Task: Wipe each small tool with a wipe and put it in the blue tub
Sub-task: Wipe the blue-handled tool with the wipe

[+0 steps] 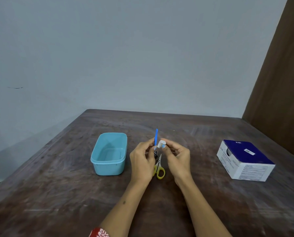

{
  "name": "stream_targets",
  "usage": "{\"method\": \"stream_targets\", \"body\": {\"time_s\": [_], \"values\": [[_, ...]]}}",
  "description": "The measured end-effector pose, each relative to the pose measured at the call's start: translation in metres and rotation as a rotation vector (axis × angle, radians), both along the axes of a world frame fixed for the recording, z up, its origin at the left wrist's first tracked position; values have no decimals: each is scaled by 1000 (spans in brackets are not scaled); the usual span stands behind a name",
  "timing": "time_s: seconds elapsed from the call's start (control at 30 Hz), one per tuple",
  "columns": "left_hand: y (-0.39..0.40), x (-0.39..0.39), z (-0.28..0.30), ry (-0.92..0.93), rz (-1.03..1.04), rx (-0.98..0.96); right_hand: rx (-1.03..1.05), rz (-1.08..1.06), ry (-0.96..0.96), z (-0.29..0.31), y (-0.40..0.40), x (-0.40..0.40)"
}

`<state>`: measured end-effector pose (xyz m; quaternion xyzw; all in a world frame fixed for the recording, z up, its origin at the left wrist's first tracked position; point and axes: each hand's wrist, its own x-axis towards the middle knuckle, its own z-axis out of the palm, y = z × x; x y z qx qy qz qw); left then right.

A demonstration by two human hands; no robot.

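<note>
Above the table (177,211), the left hand (142,161) pinches a slim blue tool (156,136) upright — the right hand (176,157) pinches a white wipe (161,144) against its lower shaft. The blue tub (98,165) sits left, nearer the left hand.

Scissors (159,168) half behind left hand (142,161)

We look from one head-worn wide-angle camera, forward and down across the counter (211,211) from its near edge toward the far edge and the wall (125,57) behind. It sits close above the near edge.
</note>
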<state>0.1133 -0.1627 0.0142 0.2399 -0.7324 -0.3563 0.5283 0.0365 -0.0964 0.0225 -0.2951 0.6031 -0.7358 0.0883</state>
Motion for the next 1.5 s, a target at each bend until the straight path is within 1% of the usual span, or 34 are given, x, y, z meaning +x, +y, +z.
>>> {"method": "stream_targets", "body": {"time_s": [0.2, 0.3, 0.63, 0.8, 0.97, 1.13, 1.27, 1.33, 1.4, 1.5], "values": [[1, 0, 0, -28, -53, 4, -20, 95, 26, 2, 2, 4], [1, 1, 1, -31, -57, 6, -44, 110, 0, 4, 4, 5], [2, 2, 1, -94, -127, -36, -35, 43, 8, 3, 3, 3], [5, 0, 2, -111, -130, 79, -72, -34, -23, 4, 3, 2], [6, 3, 1, -141, -110, 27, -65, -51, -33, 3, 2, 2], [3, 3, 1, -131, -70, -42, 40, -43, 2, 1, 0, 3], [3, 3, -2, -205, -96, -81, -7, -208, 18, 1, 1, 2], [4, 2, -2, -226, -98, -105, -16, -257, 34, 2, 2, 1], [5, 3, -1, -217, -79, -120, 0, -225, 27, 3, 2, 3], [4, 6, 1, -183, -48, -120, 59, -122, 6, 3, 1, 6]]}}
